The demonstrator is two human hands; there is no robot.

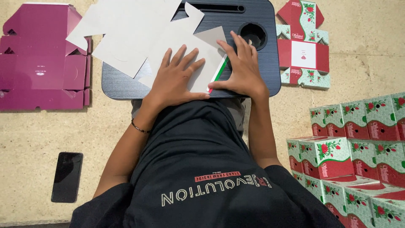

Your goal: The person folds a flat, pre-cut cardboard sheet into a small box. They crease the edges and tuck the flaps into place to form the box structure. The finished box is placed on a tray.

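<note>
Two hands pressed flat on a cardboard blank.
Left hand (175, 78) and right hand (242, 69) lie open, fingers spread, grasping nothing, on the unfolded cardboard blank (190, 46) (plain side up, a green-and-red edge showing) atop the dark lap surface (261, 80); folded flowered boxes (358, 147) stack at the right.

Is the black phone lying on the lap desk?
No, the black phone lies on the floor by the person's left arm, apart from the dark lap desk.
</note>
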